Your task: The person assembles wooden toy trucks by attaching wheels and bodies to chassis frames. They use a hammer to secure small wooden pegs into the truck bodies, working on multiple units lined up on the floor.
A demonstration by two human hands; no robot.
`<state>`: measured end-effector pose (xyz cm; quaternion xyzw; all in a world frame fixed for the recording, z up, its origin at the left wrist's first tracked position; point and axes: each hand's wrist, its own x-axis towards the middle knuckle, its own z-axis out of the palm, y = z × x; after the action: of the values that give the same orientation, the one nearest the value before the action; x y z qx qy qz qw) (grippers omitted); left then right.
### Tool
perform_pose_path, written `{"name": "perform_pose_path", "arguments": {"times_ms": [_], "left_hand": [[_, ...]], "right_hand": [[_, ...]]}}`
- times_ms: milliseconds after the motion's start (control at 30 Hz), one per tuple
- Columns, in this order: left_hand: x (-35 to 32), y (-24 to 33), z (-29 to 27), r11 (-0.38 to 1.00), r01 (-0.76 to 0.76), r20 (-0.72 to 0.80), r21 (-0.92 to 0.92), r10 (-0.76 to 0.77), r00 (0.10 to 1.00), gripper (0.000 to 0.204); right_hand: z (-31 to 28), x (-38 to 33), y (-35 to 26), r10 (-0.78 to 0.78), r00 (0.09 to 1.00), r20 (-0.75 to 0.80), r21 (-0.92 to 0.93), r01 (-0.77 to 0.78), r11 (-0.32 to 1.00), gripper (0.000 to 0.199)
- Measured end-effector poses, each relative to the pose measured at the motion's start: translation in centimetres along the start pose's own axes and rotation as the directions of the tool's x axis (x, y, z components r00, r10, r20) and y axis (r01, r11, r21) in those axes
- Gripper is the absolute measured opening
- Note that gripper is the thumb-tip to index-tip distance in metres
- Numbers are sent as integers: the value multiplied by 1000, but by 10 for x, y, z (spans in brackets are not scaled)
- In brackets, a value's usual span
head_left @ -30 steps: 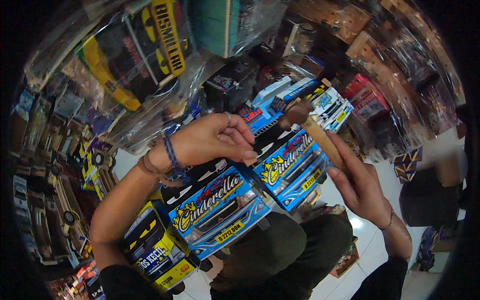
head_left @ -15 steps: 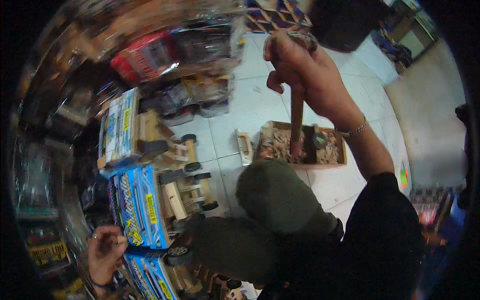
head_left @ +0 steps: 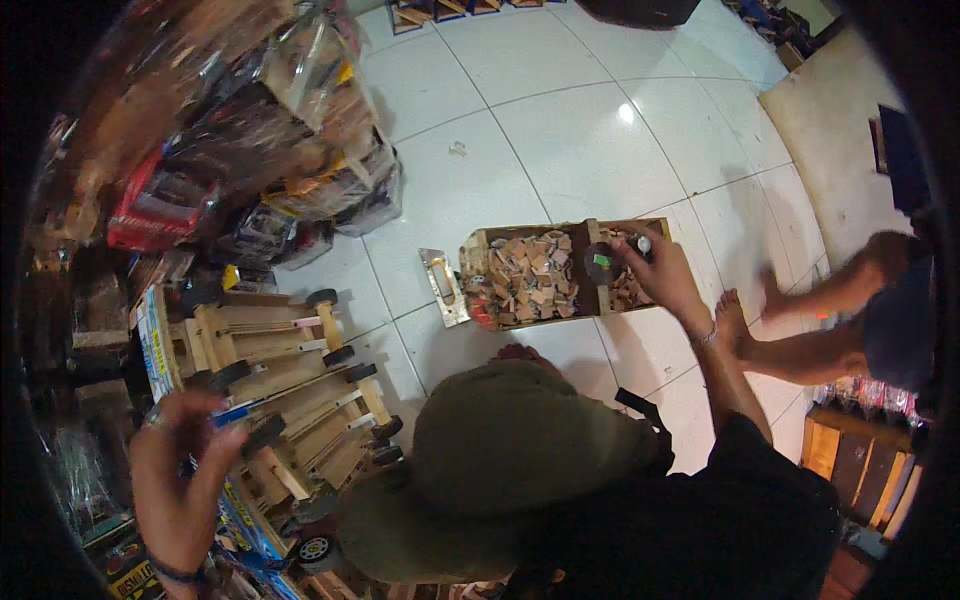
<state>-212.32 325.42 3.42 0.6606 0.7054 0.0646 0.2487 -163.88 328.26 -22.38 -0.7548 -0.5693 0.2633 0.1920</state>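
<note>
My left hand point(head_left: 185, 470) is raised at the lower left, thumb and fingers curved apart with a gap between them. Beside it, wooden toy trucks point(head_left: 290, 350) lie with their undersides and black wheels showing. My right hand point(head_left: 665, 275) reaches over the right end of a low wooden box point(head_left: 545, 322), fingers bent around a small shiny rounded thing I cannot make out. Next to those fingers lies a dark round disc point(head_left: 600, 268) with a green label. Small brown wood chips point(head_left: 530, 275) fill the box on both sides of its divider.
A hand saw handle-like metal piece point(head_left: 441, 287) lies left of the box on the tiled floor point(head_left: 440, 170). Plastic-wrapped toy trucks point(head_left: 320, 190) are piled at the upper left. Another person's bare legs point(head_left: 800, 340) are at the right, by a wooden slatted thing point(head_left: 865, 465).
My right hand has come down to the box, and the wooden-handled tool it held upright no longer shows in it. My left hand has opened wider. The view has shifted.
</note>
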Motion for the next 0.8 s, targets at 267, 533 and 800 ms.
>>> {"name": "perform_pose_path", "arguments": {"times_ms": [267,533,800], "left_hand": [[192,122,260,801,-584,585,-135,540,605,20],[197,136,406,348,-936,644,51,705,298,20],[205,143,402,485,-872,722,-67,626,293,19]], "right_hand": [[38,-29,39,-105,987,-119,330,139,934,47],[37,-20,42,-143,983,-116,350,175,920,49],[33,-18,35,51,995,85,310,-75,948,43]]}}
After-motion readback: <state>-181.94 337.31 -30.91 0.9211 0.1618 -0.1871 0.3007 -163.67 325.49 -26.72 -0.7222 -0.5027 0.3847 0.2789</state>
